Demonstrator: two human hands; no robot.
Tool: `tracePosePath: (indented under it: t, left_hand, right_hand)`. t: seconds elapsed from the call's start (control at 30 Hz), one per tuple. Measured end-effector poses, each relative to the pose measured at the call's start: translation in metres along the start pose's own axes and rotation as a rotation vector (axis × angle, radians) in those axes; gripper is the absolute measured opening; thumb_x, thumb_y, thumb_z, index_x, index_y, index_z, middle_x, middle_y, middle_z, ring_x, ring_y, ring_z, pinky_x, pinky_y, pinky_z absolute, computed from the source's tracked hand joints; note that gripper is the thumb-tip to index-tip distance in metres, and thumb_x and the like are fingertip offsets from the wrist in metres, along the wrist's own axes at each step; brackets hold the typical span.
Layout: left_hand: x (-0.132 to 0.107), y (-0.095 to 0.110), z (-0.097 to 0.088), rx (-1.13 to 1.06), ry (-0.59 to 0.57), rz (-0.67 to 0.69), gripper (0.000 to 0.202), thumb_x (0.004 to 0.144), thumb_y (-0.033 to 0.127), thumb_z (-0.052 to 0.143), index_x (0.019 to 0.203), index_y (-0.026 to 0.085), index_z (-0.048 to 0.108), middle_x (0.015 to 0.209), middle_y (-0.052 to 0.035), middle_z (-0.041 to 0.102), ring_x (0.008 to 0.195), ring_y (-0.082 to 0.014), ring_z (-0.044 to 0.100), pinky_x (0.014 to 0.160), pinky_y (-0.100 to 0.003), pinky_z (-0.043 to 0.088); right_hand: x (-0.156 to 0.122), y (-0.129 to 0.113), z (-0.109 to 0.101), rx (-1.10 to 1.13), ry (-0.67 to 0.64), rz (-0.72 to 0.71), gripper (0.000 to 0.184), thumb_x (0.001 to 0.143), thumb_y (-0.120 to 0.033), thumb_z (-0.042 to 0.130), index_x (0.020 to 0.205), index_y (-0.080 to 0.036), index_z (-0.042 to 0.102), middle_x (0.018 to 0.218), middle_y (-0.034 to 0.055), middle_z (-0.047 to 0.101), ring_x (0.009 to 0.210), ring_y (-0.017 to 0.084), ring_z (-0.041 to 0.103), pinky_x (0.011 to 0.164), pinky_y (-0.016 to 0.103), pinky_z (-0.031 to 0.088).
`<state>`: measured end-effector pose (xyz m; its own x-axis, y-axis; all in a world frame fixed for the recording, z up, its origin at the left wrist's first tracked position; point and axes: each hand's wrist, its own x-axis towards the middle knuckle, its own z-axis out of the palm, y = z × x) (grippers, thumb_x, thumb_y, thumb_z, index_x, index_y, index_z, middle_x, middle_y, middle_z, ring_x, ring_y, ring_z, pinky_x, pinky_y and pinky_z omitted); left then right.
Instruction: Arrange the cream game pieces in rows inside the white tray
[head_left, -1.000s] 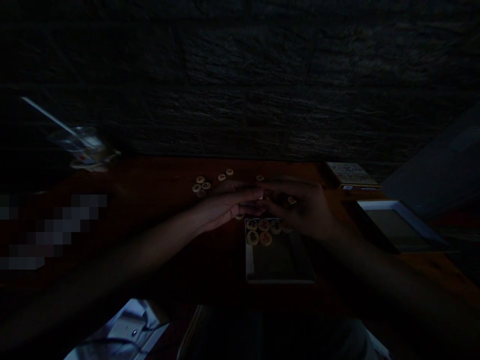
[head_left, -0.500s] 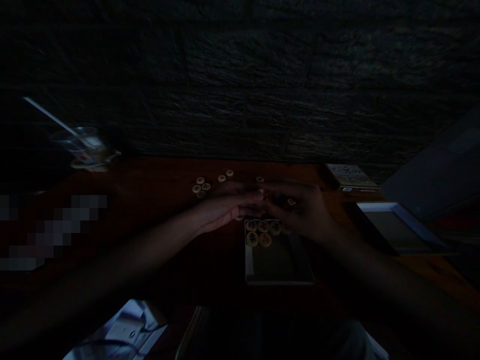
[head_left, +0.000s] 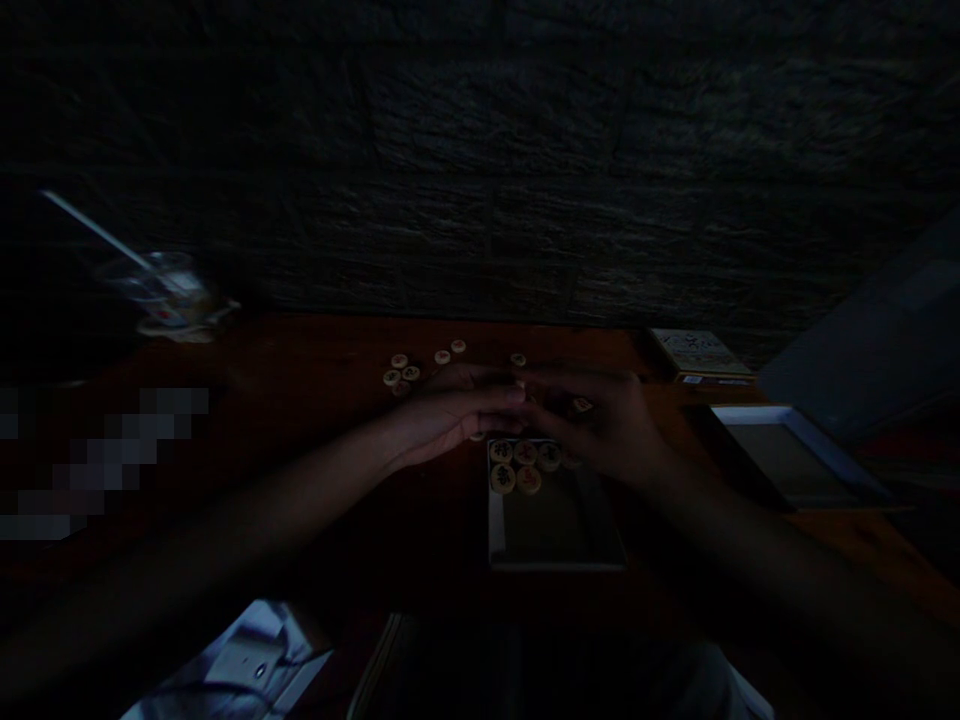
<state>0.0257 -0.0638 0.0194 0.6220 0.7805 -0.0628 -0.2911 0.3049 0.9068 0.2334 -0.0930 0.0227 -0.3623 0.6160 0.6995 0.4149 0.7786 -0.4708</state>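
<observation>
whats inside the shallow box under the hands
At least five round game pieces lie at the far end of the box; nearer, only its floor shows. The left hand and right hand cover the far edge, so anything there is hidden.

The meeting fingertips of the left hand (head_left: 450,420) and right hand (head_left: 611,430) hide whatever lies between them and cover the far end of the shallow grey rectangular tray (head_left: 555,535) beneath, where markings on the round pale discs (head_left: 517,466) are too small to read.
</observation>
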Motion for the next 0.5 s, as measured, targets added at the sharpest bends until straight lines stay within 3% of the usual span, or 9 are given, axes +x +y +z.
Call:
tracePosePath:
  t: [0.17,0.37,0.5]
  left_hand:
    - [0.0006,-0.0014,-0.0013,0.01,0.004,0.002,0.031,0.081,0.03,0.087,0.103,0.01,0.079,0.095,-0.0118,0.08,0.087,-0.0181,0.075,0.082,-0.031,0.059]
    - [0.0013,-0.002,-0.0017,0.02,0.007,0.034,0.03,0.08,0.025,0.088,0.105,0.01,0.079,0.105,-0.0123,0.08,0.091,-0.0178,0.075,0.089,-0.032,0.059]
    - [0.0007,-0.0026,-0.0006,0.005,0.0,0.002,0.029,0.08,0.03,0.088,0.1,0.01,0.079,0.096,-0.0124,0.08,0.086,-0.0182,0.075,0.085,-0.032,0.059]
  right_hand:
    - [0.0007,-0.0004,-0.0012,-0.002,-0.017,-0.016,0.032,0.09,-0.026,0.079,0.122,-0.024,0.078,0.111,0.0071,0.081,0.091,0.019,0.078,0.08,0.029,0.062]
    - [0.0009,0.0,-0.0018,-0.017,-0.004,-0.014,0.032,0.091,-0.027,0.078,0.123,-0.024,0.078,0.112,0.0086,0.081,0.088,0.02,0.078,0.082,0.032,0.063]
    - [0.0007,-0.0014,-0.0024,-0.03,-0.01,-0.023,0.031,0.092,-0.027,0.077,0.123,-0.025,0.077,0.112,0.0081,0.081,0.089,0.02,0.078,0.081,0.032,0.063]
